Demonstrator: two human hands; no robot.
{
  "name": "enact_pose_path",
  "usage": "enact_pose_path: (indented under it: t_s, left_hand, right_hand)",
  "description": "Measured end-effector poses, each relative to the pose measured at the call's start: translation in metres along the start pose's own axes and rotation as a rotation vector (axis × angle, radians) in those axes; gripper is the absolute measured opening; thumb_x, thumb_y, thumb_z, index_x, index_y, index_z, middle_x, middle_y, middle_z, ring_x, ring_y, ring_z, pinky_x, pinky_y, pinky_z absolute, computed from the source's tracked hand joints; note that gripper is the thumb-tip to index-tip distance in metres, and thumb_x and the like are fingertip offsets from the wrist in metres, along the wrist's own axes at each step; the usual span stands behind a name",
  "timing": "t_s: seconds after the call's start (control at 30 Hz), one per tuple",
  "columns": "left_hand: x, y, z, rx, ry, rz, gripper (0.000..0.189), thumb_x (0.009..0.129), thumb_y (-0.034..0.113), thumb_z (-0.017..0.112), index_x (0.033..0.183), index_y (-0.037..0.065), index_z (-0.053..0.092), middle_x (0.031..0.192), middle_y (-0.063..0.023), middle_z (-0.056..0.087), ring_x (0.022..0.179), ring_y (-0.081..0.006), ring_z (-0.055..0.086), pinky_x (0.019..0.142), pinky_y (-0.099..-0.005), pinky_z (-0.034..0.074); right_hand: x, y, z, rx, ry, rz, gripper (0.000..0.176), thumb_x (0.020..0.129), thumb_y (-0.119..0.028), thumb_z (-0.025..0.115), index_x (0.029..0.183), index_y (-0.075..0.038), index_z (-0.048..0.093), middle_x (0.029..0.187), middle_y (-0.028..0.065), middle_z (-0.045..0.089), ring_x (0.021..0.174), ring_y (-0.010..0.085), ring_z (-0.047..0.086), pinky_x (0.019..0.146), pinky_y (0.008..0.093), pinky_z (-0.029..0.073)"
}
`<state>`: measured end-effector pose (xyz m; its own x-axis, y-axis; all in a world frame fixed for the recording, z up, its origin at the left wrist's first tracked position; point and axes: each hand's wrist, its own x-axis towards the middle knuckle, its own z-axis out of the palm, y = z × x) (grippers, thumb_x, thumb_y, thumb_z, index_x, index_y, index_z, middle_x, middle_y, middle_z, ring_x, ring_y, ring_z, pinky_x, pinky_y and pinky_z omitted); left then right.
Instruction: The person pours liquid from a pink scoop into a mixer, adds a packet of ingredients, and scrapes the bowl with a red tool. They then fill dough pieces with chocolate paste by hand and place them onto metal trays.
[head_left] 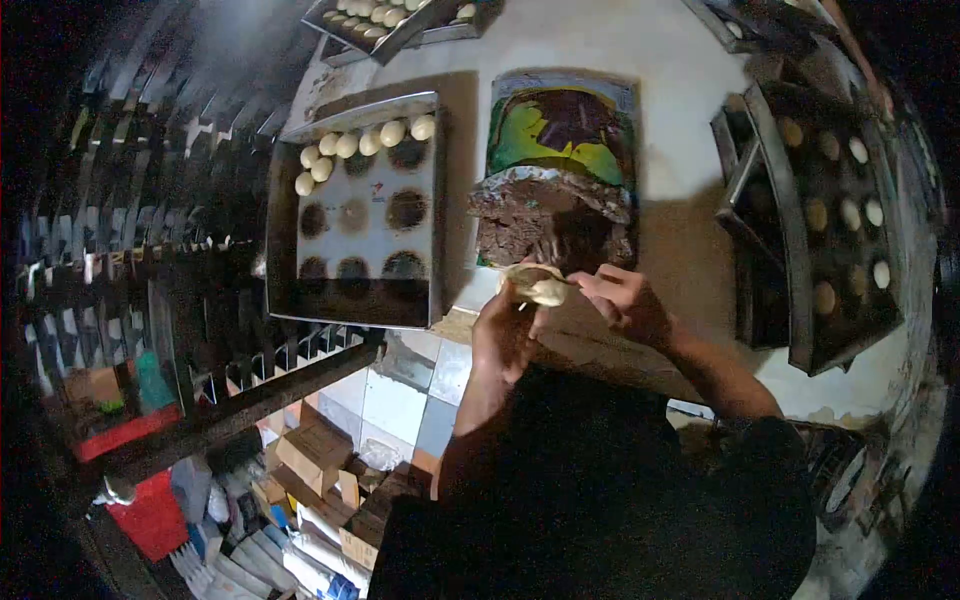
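My left hand (pixel 503 335) is closed around a pale piece of dough (pixel 545 291), cupping it from below with the fingers at its edge. Brown stuff shows on top of the dough. My right hand (pixel 628 302) is pinched at the dough's right side; a thin dark thing seems to stick out from its fingertips, too small and dim to name. Just beyond both hands lies a mass of brown filling (pixel 515 222) in an opened green and yellow plastic bag (pixel 510 140). To the left, a metal tray (pixel 435 200) carries several round dough balls (pixel 370 142) along its far edge.
Stacked dark trays (pixel 800 290) with round pieces stand at the right of the table (pixel 685 260). Another tray of dough balls (pixel 385 14) is at the far edge. A dark rack (pixel 150 240) fills the left side. Cardboard boxes (pixel 313 450) lie low at the left.
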<state>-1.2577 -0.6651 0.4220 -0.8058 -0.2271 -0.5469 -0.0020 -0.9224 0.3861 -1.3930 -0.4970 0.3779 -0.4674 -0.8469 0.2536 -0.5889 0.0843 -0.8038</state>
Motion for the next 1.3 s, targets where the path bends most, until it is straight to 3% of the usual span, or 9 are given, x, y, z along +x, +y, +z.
enact_pose_path:
  t_s: [0.37,0.47,0.53,0.7,0.87,0.97,1.07,1.17,1.3]
  left_hand:
    - [-0.023,0.008,-0.01,-0.024,-0.164,0.277,0.046,0.094,0.028,0.056,0.131,0.001,0.046,0.128,-0.0141,0.053,0.12,-0.0277,0.051,0.102,-0.0388,0.045]
    - [-0.047,0.01,-0.018,-0.002,-0.215,0.351,0.049,0.096,0.032,0.054,0.135,0.004,0.043,0.128,-0.0114,0.053,0.119,-0.0248,0.051,0.104,-0.0402,0.041]
    - [-0.064,0.0,-0.025,0.262,-0.151,0.564,0.051,0.097,0.03,0.051,0.139,0.003,0.038,0.132,-0.0119,0.05,0.122,-0.025,0.048,0.104,-0.0399,0.037]
    - [-0.151,0.012,-0.049,1.65,0.299,1.335,0.083,0.091,0.028,0.055,0.146,-0.005,0.003,0.143,-0.0306,0.027,0.133,-0.0426,0.031,0.109,-0.0426,0.025]
    - [-0.247,0.028,-0.09,0.271,-0.104,1.112,0.074,0.09,0.029,0.064,0.145,-0.004,0.026,0.134,-0.019,0.043,0.123,-0.0269,0.044,0.103,-0.0381,0.036]
    - [-0.279,0.037,-0.124,0.529,-0.084,1.246,0.052,0.085,0.041,0.068,0.114,-0.002,0.062,0.131,-0.019,0.048,0.111,-0.0277,0.052,0.095,-0.0408,0.042]
    - [-0.292,0.035,-0.141,0.825,0.052,1.43,0.039,0.086,0.036,0.067,0.108,0.004,0.065,0.125,-0.0226,0.054,0.105,-0.0301,0.056,0.092,-0.0416,0.044]
    - [-0.285,0.036,-0.144,1.04,0.17,1.629,0.026,0.083,0.016,0.067,0.108,0.008,0.065,0.112,-0.0207,0.059,0.098,-0.0323,0.059,0.083,-0.0377,0.047]
    - [-0.279,0.041,-0.118,1.395,0.609,1.527,0.049,0.073,0.008,0.072,0.121,0.01,0.061,0.092,-0.0117,0.057,0.086,-0.0249,0.053,0.07,-0.0307,0.046]
  right_hand:
    - [-0.04,0.03,-0.028,-0.879,0.069,-0.164,0.021,0.083,-0.013,0.066,0.099,0.0,0.068,0.107,0.0162,0.06,0.1,0.0322,0.059,0.084,0.0426,0.051]
    - [0.008,-0.068,0.009,-0.077,0.156,0.027,0.025,0.083,-0.017,0.069,0.097,0.003,0.068,0.108,0.0169,0.059,0.101,0.0305,0.059,0.086,0.0408,0.049]
    - [0.025,-0.129,0.041,0.309,0.112,0.146,0.032,0.083,-0.02,0.07,0.101,0.006,0.066,0.108,0.0172,0.057,0.103,0.0283,0.058,0.085,0.0377,0.048]
    - [0.03,-0.246,0.11,-0.095,0.307,-0.185,0.03,0.079,-0.015,0.072,0.101,0.004,0.062,0.106,0.0162,0.057,0.087,0.0306,0.063,0.074,0.0356,0.053]
    - [0.009,-0.303,0.142,-0.01,0.243,-0.522,0.019,0.076,-0.007,0.074,0.092,-0.001,0.067,0.095,0.0096,0.063,0.079,0.024,0.063,0.068,0.0334,0.053]
    - [0.0,-0.327,0.148,0.208,0.018,-0.428,0.031,0.07,-0.01,0.082,0.096,0.001,0.069,0.093,0.0084,0.066,0.079,0.0165,0.064,0.065,0.027,0.051]
    - [0.0,-0.332,0.151,0.712,-0.489,0.352,0.031,0.073,-0.009,0.081,0.097,0.004,0.067,0.088,0.0084,0.063,0.078,0.0114,0.062,0.065,0.0252,0.051]
    - [-0.014,-0.33,0.175,0.841,-0.201,0.201,0.033,0.075,-0.01,0.079,0.099,0.006,0.065,0.089,0.0101,0.063,0.078,0.0123,0.062,0.064,0.0264,0.051]
    - [0.006,-0.343,0.157,0.128,-0.124,-0.363,0.048,0.064,-0.014,0.085,0.102,0.006,0.064,0.088,0.0106,0.059,0.072,0.0208,0.062,0.065,0.0276,0.05]
